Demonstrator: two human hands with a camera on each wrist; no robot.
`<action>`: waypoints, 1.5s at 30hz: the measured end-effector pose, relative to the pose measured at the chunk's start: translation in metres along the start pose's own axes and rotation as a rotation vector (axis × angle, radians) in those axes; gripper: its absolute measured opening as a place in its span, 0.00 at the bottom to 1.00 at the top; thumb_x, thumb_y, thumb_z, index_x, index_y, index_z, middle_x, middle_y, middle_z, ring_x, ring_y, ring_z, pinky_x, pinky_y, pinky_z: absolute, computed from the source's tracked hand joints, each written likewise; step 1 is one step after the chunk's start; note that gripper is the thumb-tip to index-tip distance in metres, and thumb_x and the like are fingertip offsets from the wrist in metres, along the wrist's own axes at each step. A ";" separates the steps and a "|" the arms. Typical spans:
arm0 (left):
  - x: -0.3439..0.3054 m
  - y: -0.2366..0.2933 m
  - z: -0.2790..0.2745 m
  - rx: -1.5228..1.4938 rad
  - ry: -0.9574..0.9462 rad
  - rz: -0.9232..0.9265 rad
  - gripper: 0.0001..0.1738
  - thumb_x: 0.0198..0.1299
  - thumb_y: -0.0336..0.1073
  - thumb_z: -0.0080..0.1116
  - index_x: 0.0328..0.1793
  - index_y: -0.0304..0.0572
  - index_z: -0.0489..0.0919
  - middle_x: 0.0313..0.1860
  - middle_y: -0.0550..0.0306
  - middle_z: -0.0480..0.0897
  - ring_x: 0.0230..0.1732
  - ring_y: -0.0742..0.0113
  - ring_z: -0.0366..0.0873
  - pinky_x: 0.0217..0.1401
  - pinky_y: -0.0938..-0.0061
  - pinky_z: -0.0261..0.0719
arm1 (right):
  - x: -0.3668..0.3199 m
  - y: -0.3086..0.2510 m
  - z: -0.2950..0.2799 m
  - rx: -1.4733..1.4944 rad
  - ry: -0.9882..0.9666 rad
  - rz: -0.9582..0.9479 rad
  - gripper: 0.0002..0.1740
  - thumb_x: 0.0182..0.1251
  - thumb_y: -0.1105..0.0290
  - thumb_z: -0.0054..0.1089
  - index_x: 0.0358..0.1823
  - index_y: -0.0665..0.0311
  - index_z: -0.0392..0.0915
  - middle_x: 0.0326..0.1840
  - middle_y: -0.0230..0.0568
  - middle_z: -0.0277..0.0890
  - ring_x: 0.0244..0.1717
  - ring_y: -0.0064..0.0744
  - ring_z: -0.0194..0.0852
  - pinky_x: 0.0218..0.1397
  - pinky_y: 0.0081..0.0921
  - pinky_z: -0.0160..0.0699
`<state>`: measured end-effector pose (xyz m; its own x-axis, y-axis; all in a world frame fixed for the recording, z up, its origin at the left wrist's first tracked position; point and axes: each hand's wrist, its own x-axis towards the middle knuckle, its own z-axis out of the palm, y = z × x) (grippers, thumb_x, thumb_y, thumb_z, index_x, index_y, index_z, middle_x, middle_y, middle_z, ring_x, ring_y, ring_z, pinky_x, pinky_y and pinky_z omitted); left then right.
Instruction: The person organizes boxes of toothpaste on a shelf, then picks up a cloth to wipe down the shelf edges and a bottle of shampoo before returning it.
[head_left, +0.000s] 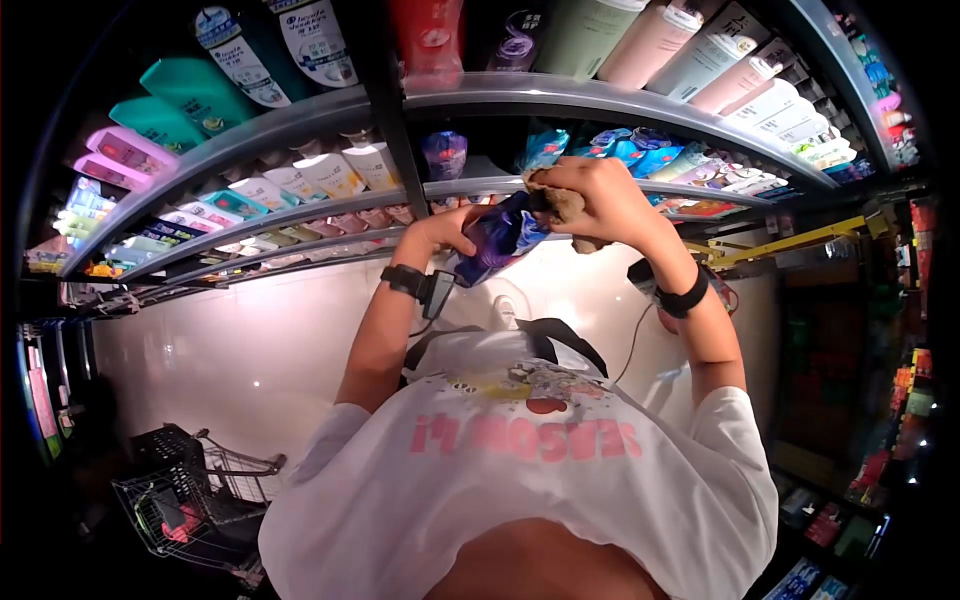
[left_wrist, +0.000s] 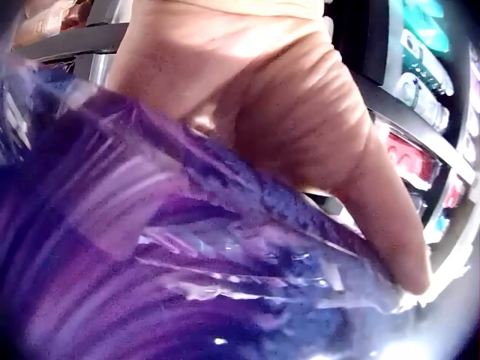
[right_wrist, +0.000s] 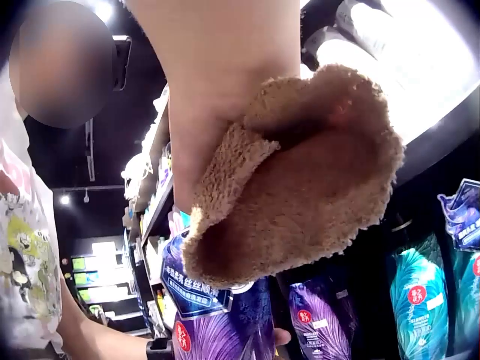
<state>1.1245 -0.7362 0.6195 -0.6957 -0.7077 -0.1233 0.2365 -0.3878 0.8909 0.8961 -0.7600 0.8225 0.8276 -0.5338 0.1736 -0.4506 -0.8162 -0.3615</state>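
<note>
My left hand grips a glossy purple bottle in front of the shelves. The bottle is tilted in the head view; its shiny, feather-like pattern fills much of the left wrist view. In the right wrist view, the bottle has a round red logo and a dark printed tag near its top. My right hand holds a fuzzy brown cloth bunched up at the bottle's upper end. The cloth covers the bottle's top and hides most of the right fingers.
Behind the hands, a shelf edge curves across, with bottles above and below. A similar purple bottle and a teal bottle stand on the shelf. A shopping cart is at lower left; a yellow bar is at right.
</note>
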 end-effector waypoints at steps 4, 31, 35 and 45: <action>0.001 -0.014 -0.004 -0.207 0.077 0.067 0.54 0.24 0.30 0.74 0.66 0.35 0.62 0.59 0.56 0.70 0.59 0.68 0.66 0.64 0.76 0.59 | 0.017 0.009 0.009 -0.062 -0.005 -0.114 0.24 0.39 0.61 0.67 0.41 0.62 0.77 0.32 0.48 0.75 0.35 0.48 0.73 0.35 0.33 0.73; 0.079 -0.006 0.001 -1.143 0.410 0.367 0.22 0.64 0.49 0.39 0.57 0.44 0.70 0.57 0.53 0.73 0.59 0.55 0.68 0.65 0.54 0.63 | 0.028 0.035 0.069 -0.396 0.353 0.055 0.20 0.41 0.68 0.66 0.41 0.58 0.77 0.26 0.37 0.68 0.24 0.40 0.72 0.22 0.31 0.70; 0.085 -0.008 -0.002 -1.200 0.405 0.444 0.21 0.64 0.48 0.39 0.56 0.44 0.69 0.56 0.52 0.72 0.58 0.53 0.68 0.60 0.51 0.67 | 0.045 0.042 0.075 -0.378 0.357 0.078 0.20 0.39 0.71 0.63 0.40 0.59 0.76 0.27 0.38 0.69 0.26 0.40 0.74 0.24 0.32 0.71; 0.103 -0.005 -0.008 -1.340 0.508 0.454 0.22 0.60 0.51 0.41 0.50 0.43 0.72 0.50 0.51 0.75 0.54 0.55 0.70 0.56 0.55 0.69 | 0.057 0.046 0.091 -0.392 0.379 0.205 0.23 0.43 0.71 0.61 0.46 0.59 0.74 0.34 0.39 0.74 0.31 0.42 0.76 0.28 0.33 0.74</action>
<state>1.0567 -0.8120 0.5993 -0.1584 -0.9274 -0.3389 0.9849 -0.1242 -0.1206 0.9529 -0.8076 0.7328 0.5652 -0.6723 0.4780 -0.7389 -0.6702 -0.0688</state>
